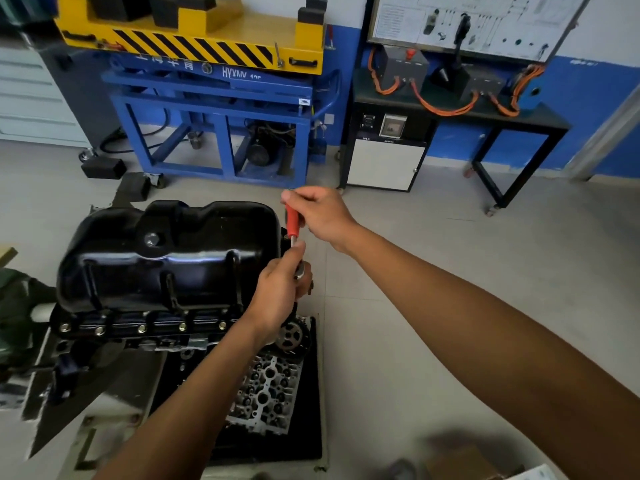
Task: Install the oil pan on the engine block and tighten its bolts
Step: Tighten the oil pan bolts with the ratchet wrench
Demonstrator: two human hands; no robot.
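Now our right hand [320, 216] grips the red-handled ratchet [292, 224] at mid-frame while our left hand [280, 292] curls round its head, just right of the black oil pan [166, 251] seated on the engine block [138, 337], centre left.

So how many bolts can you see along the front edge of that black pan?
5 bolts in a row on the near flange of the oil pan: far left, next, middle, fourth, rightmost. Others may be hidden behind the pan.
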